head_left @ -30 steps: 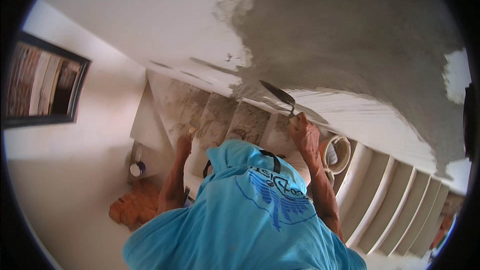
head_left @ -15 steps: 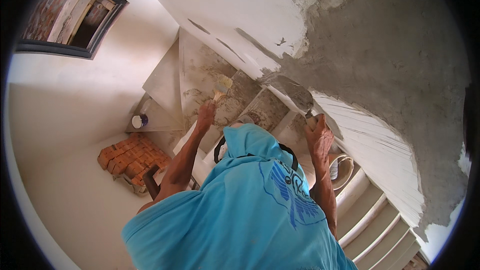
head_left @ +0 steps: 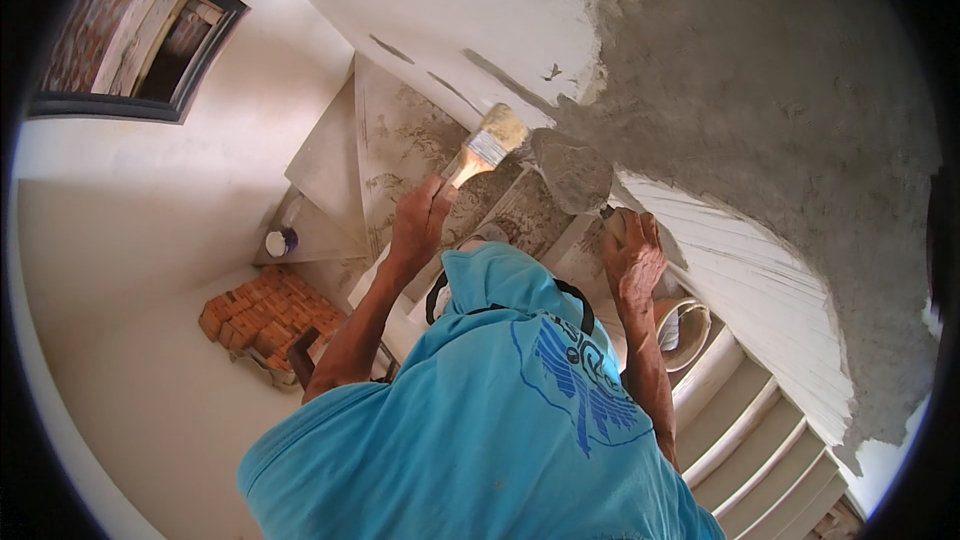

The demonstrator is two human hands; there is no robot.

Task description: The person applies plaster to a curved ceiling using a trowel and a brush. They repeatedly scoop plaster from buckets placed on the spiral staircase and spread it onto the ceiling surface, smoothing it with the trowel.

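Note:
My left hand (head_left: 420,220) is raised and grips the wooden handle of a flat paintbrush (head_left: 487,147). Its pale bristles point up at the white wall, just left of the edge of the wet grey plaster patch (head_left: 780,110). My right hand (head_left: 630,255) holds the handle of a trowel (head_left: 572,170). The trowel's blade is coated in grey plaster and lies against the lower left edge of the patch. My blue shirt (head_left: 500,420) fills the lower middle of the view.
Below me a plaster-spattered staircase (head_left: 400,140) turns, with white steps (head_left: 750,430) at lower right. A stack of red bricks (head_left: 270,310) lies on the floor at left, a small container (head_left: 278,240) beside it. A bucket (head_left: 685,330) stands under my right arm. A dark-framed window (head_left: 130,35) sits at upper left.
My left hand has come up holding the brush and brought it close to the plaster's edge. My right hand keeps the trowel at the patch. The view has swung round.

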